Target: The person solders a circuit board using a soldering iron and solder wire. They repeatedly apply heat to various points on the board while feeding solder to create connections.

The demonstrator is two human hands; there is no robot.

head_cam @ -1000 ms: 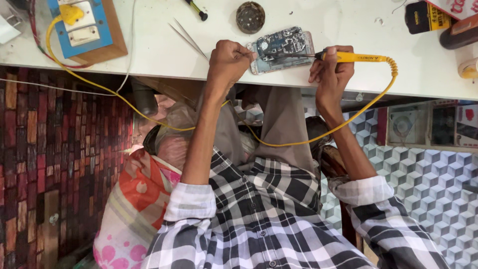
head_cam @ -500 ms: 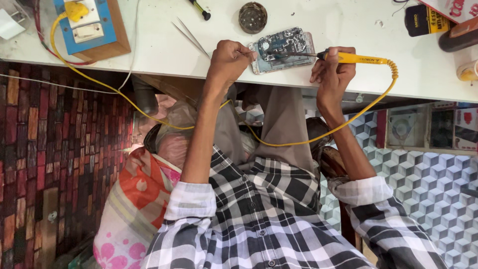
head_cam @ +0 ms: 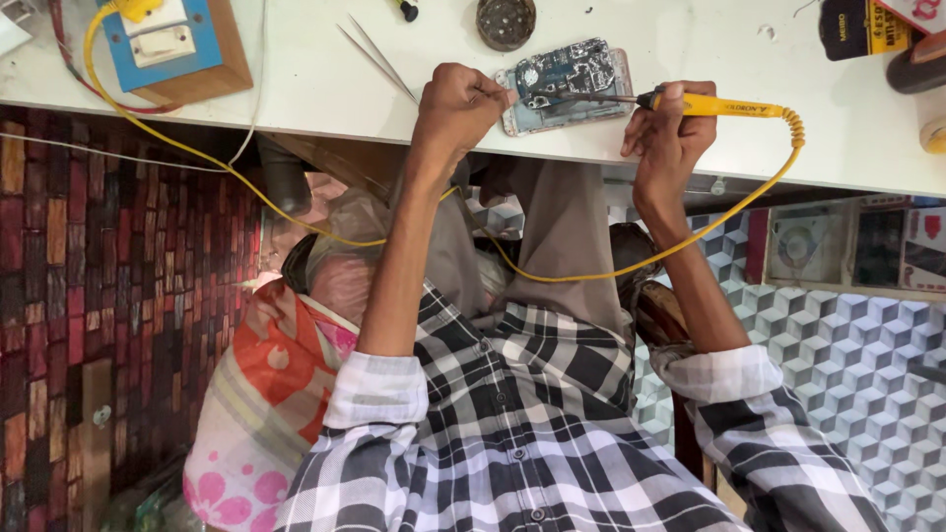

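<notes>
At the near edge of the white worktop [head_cam: 325, 79], the right hand [head_cam: 670, 133] is wrapped around a yellow soldering iron [head_cam: 724, 105], its tip lying over the opened phone [head_cam: 564, 84]. The left hand [head_cam: 461, 103] is curled in a narrow pinch, touching the phone's left end. Farther back lie tweezers [head_cam: 379, 59], a round dark tin [head_cam: 506, 20] and, toward the far left corner, a blue switch box [head_cam: 172, 44].

Left hand [head_cam: 461, 106] fisted, right hand [head_cam: 670, 133] gripping.

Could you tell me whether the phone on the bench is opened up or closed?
Opened up: the phone lies flat, circuit board bare, soldering iron tip on it.
</notes>
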